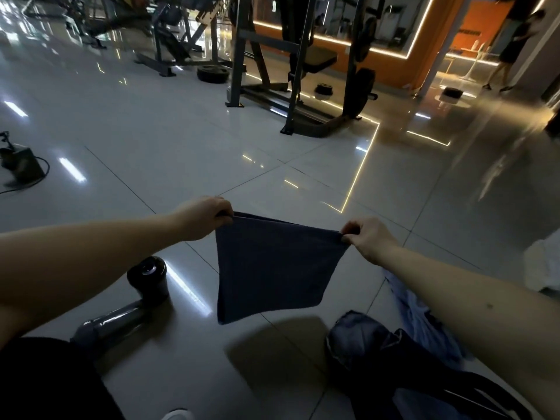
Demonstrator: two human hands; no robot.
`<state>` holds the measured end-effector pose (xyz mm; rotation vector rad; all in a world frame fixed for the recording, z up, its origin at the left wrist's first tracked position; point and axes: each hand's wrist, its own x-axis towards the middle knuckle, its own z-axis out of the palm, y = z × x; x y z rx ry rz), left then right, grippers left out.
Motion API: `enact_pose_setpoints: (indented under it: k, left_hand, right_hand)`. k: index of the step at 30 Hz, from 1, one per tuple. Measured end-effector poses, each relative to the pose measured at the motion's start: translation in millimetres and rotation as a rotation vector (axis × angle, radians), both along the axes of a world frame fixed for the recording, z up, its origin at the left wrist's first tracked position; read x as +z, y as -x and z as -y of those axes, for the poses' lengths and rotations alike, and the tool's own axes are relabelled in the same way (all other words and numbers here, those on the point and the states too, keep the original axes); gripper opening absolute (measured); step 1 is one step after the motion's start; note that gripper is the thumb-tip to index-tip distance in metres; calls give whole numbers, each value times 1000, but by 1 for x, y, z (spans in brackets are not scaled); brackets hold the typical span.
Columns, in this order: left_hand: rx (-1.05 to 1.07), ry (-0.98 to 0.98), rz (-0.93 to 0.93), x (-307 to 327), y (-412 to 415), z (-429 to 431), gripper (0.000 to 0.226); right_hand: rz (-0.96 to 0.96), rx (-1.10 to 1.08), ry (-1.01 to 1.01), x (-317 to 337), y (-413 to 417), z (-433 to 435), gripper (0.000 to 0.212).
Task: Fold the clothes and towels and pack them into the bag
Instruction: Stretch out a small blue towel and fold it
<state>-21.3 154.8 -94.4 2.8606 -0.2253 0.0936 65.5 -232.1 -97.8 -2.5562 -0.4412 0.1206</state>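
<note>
Towel (269,268): where is it found?
It is held up in the air above the floor (181,147), hanging flat, with its top edge stretched between the two hands.

How is each grip recorded?
The left hand (206,216) is curled tight round the top left corner. The top right corner is pinched between the thumb and fingers of the right hand (368,241).

What is noted nearby?
A dark bag (409,374) is seen on the floor under the right forearm, with blue clothes (424,331) against it. A black bottle (148,277) stands under the left forearm, and a grey one (112,322) lies just beside it.
</note>
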Motion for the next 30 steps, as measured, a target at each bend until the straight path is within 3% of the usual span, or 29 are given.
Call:
enact_pose_setpoints:
  k: [5,10,16,20,30]
  left_hand:
    - [26,-1,-3,2,-2,7,18]
    - [28,-67,50,-1,0,15,20]
    - [49,-9,25,-4,-4,16,32]
    - [45,-119,-72,-9,-7,12,21]
    - [240,48,-27,-21,-36,8,14]
  right_hand:
    - [100,-33,-9,4,-5,6,18]
    - [78,-29,28,3,-11,7,14]
    - [32,-85,-27,7,-10,3,7]
    - [-64,-39,-55,7,-11,0,12]
    - [-41,-78,-51,-8,-36,-18,6]
